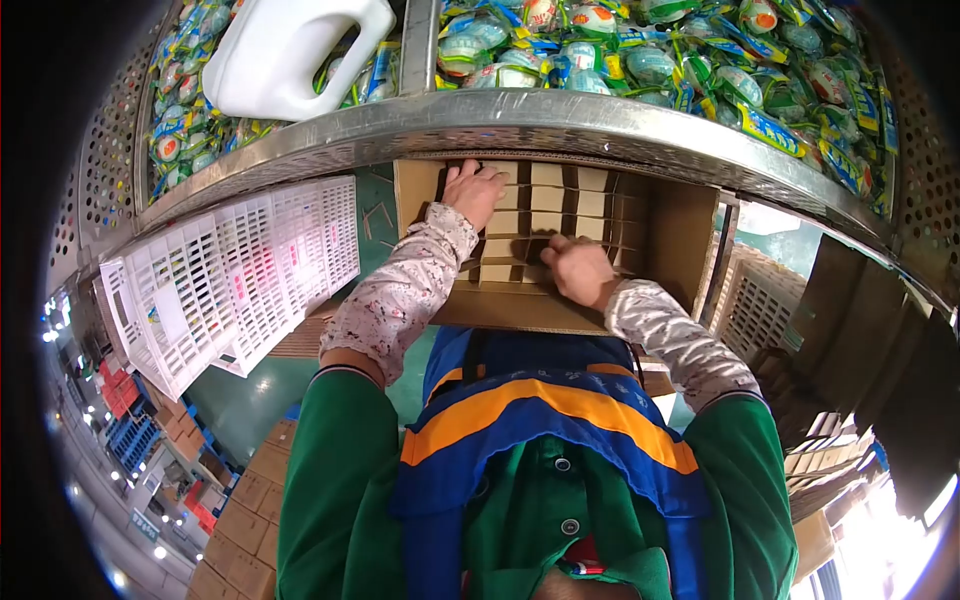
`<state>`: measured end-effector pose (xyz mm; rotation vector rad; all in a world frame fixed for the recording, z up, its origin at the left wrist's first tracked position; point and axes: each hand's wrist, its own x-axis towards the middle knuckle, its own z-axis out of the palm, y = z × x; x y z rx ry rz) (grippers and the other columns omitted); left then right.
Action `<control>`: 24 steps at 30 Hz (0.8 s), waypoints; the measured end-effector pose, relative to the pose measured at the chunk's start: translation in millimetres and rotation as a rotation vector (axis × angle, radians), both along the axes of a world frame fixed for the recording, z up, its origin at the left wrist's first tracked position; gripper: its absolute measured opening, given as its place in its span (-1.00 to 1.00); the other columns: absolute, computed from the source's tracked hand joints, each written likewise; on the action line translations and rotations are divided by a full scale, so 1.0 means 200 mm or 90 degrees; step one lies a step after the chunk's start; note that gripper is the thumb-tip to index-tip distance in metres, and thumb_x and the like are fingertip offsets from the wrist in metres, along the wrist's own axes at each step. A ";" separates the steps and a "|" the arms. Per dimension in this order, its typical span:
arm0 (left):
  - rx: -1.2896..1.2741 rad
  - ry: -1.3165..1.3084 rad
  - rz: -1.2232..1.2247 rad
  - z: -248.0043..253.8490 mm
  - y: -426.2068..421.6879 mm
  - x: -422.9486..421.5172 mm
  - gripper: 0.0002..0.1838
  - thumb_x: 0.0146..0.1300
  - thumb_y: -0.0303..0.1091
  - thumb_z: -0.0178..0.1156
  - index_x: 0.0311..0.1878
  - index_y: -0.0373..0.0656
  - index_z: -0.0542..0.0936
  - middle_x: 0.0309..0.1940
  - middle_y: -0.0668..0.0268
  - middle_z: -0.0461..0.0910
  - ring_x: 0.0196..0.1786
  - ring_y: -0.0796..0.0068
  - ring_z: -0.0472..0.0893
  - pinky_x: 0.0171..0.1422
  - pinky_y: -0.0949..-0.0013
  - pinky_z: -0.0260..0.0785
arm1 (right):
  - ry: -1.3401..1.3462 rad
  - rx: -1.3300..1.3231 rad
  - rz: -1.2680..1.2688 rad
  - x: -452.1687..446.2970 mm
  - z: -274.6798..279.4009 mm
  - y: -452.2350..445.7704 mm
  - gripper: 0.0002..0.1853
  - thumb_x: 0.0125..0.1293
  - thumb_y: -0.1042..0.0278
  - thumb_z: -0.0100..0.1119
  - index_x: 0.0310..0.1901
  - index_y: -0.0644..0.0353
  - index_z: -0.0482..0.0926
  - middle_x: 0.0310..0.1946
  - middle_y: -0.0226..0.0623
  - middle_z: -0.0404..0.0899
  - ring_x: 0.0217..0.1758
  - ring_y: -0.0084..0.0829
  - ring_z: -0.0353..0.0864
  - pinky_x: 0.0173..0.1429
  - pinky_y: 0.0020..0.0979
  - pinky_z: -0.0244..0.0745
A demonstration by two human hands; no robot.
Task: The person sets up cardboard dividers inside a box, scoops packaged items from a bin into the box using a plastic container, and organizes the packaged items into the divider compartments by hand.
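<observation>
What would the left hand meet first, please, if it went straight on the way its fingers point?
The left hand would probably meet the cardboard box first, at its far side, though depth there is unclear.

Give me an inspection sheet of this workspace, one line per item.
Surface: perforated steel trough beyond the box; the box's own support is hidden.
Job's things: open cardboard box with a cardboard divider forming a grid inside.
Clutter: white plastic jug lying on wrapped packets in the trough's left section.
Hands: left hand, fingers extended, at the divider's far left; right hand curled over its near right part, grip hidden.
Cables: nothing seen.
Surroundings: white latticed crate left of the box, stacked cartons at lower left, green floor.
</observation>
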<state>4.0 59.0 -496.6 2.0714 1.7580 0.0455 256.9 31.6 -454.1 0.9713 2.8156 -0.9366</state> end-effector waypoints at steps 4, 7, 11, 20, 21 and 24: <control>-0.070 0.019 -0.011 0.03 0.01 0.01 -0.67 0.32 -0.26 0.21 0.14 0.04 0.65 0.10 0.41 0.62 0.16 0.17 0.45 0.21 0.01 0.24 | -0.117 -0.023 0.047 0.01 -0.15 -0.04 -0.83 0.01 0.40 0.24 -0.30 0.14 0.64 -0.12 -0.13 0.57 -0.09 -0.09 0.63 -0.08 -0.12 0.58; -0.059 0.003 0.004 0.03 -0.01 0.01 -0.69 0.31 -0.29 0.18 0.12 0.04 0.64 0.07 0.37 0.62 0.18 0.16 0.46 0.22 -0.02 0.24 | -0.174 -0.037 0.032 0.05 -0.23 -0.05 -0.82 -0.02 0.41 0.21 -0.31 0.13 0.66 -0.09 -0.13 0.57 -0.06 -0.12 0.64 -0.05 -0.11 0.56; 0.013 0.022 0.021 0.07 -0.04 0.02 -0.63 0.30 -0.30 0.19 0.18 0.01 0.61 0.15 0.33 0.59 0.24 0.10 0.42 0.29 -0.02 0.22 | -0.138 -0.076 0.044 0.04 -0.05 0.02 -0.80 0.10 0.38 0.21 -0.22 0.15 0.66 -0.04 -0.17 0.59 -0.04 -0.14 0.64 0.08 -0.12 0.49; 0.024 -0.050 0.047 0.04 -0.29 0.20 -0.17 0.28 -0.01 0.26 0.57 0.08 0.18 0.52 -0.04 0.13 0.58 -0.12 0.03 0.63 -0.11 -0.16 | -0.072 0.102 -0.192 0.14 -0.05 0.11 -0.24 0.38 -0.14 0.09 0.54 -0.10 0.16 0.57 -0.23 0.05 0.59 -0.09 0.04 0.47 0.22 0.00; 0.024 -0.052 0.043 -0.01 -0.29 0.18 -0.18 0.29 -0.01 0.25 0.57 0.09 0.17 0.52 -0.04 0.13 0.58 -0.12 0.03 0.63 -0.10 -0.17 | -0.092 0.115 -0.175 0.16 -0.14 0.11 -0.25 0.38 -0.20 0.04 0.53 -0.15 0.17 0.57 -0.24 0.05 0.59 -0.08 0.04 0.49 0.22 -0.01; -0.012 -0.010 0.018 -0.15 -0.30 0.18 -0.28 0.28 0.04 0.23 0.48 0.05 0.33 0.47 -0.05 0.20 0.52 -0.12 0.13 0.58 -0.08 -0.03 | -0.119 0.058 -0.160 0.18 -0.37 0.09 -0.26 0.37 -0.27 -0.02 0.51 -0.16 0.22 0.51 -0.13 0.17 0.55 0.02 0.11 0.50 0.23 -0.02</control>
